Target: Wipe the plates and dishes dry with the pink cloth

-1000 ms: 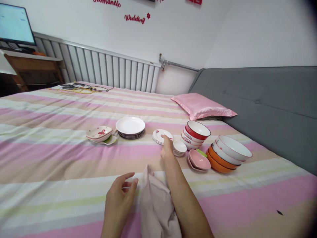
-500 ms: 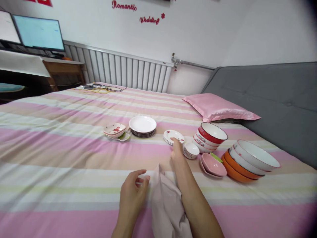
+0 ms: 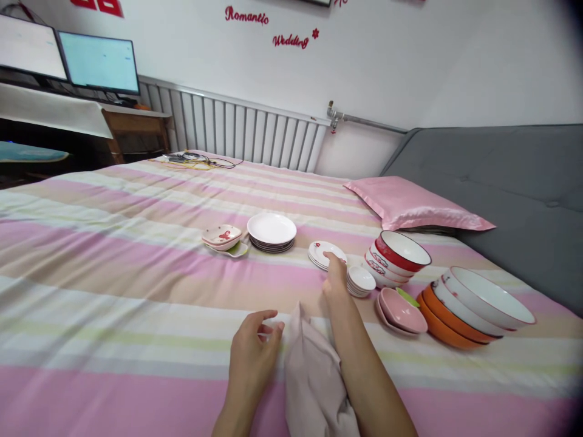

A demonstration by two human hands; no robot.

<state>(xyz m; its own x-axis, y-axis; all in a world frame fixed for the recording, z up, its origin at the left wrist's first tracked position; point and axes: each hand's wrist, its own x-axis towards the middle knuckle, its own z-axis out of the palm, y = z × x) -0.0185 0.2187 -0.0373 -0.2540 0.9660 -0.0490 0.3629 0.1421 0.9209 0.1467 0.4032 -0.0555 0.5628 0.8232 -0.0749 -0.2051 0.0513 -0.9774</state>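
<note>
I see a bed spread with a pink, cream and beige striped sheet [image 3: 136, 255], with a grey padded headboard [image 3: 501, 182] along its right side and a pink satin pillow [image 3: 410, 203] against it. On the sheet, a tilted stack of wide orange and white bowls [image 3: 473, 306] sits farthest right. A crumpled pale pink cloth [image 3: 314, 376] lies between my forearms. A stack of red-and-white patterned bowls [image 3: 396, 258] leans just beyond two shallow pink bowls [image 3: 401, 309], and a pile of plain white round plates [image 3: 272, 230] stands well to the left.

My left hand [image 3: 252, 358] rests on the sheet, fingers loosely curled and apart, fingertips just beside the cloth's edge. My right hand [image 3: 336, 280] reaches forward, its fingertips on the near rim of a small stack of white saucers with red flowers [image 3: 321, 252]; I cannot tell whether it grips them. Tiny white dishes [image 3: 362, 280] sit just right of that hand.
</note>
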